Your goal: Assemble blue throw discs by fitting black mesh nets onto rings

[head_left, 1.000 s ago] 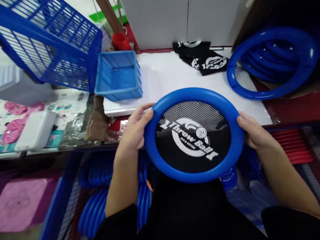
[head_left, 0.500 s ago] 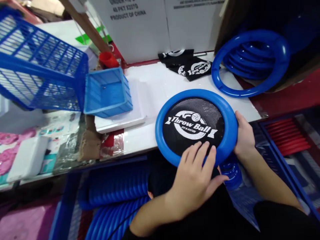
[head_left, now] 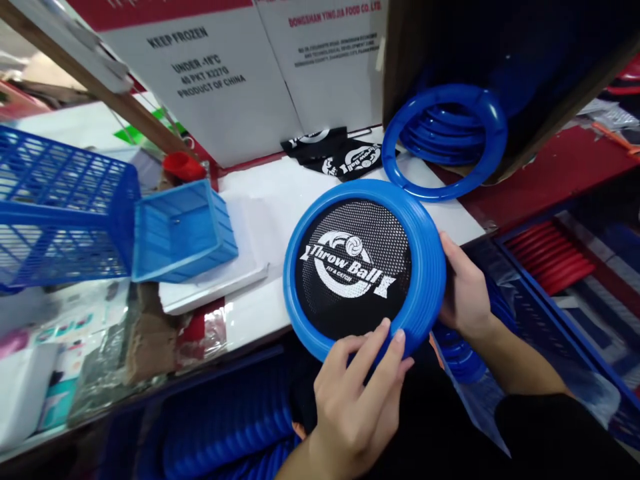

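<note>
I hold a blue ring paddle (head_left: 425, 247) with black mesh printed "Throw Ball" over the front edge of the white table (head_left: 290, 193). My right hand (head_left: 465, 290) grips its right rim, fingers curled round it. My left hand (head_left: 357, 393) sits at the near rim, fingertips pressed on the blue edge and the mesh. The paddle is tilted slightly toward me.
An empty blue ring (head_left: 493, 127) leans at a dark box holding more rings. Black printed mesh pieces (head_left: 345, 157) lie behind the paddle. A light blue basket (head_left: 183, 230) and a blue wire crate (head_left: 60, 213) stand left. White cartons stand behind. Stacked blue rings (head_left: 225, 420) lie below the table.
My left hand left the paddle's left rim and came round to its near rim. The paddle shifted a little left and turned; my view swung up and right.
</note>
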A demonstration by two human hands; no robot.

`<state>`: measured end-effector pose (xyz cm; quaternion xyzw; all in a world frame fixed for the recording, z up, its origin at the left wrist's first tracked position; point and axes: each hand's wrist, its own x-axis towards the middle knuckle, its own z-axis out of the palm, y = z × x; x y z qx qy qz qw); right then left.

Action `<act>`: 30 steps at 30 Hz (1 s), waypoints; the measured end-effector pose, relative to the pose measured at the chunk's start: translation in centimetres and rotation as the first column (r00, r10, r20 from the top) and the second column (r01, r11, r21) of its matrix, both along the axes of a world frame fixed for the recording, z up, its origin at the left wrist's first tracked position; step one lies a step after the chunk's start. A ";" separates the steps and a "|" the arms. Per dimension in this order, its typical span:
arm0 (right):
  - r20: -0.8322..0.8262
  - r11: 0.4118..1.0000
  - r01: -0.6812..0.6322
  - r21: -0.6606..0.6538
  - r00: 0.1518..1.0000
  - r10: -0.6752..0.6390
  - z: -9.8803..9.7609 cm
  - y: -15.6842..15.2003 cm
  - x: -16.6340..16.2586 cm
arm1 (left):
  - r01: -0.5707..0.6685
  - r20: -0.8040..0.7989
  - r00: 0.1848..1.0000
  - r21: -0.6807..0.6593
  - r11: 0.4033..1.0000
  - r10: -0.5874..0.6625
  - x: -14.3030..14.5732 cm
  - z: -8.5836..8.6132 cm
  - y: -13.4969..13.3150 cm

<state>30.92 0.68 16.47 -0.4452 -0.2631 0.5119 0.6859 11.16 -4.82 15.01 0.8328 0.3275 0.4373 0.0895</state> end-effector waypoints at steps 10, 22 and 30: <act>-0.134 0.994 -0.106 -0.013 0.986 0.103 1.3 0.9 0.9 | 0.083 0.159 0.984 -0.010 0.997 -0.080 -2.0 1.4 3.2; 0.307 0.981 -0.113 -0.155 0.939 0.156 -2.0 1.7 4.9 | -0.030 0.129 0.992 0.271 0.962 -0.005 -7.8 -0.1 9.4; 0.944 0.770 -0.547 0.329 0.168 -0.284 2.7 -0.8 3.9 | 0.049 -0.009 0.999 0.275 0.960 -0.049 -7.0 4.2 9.0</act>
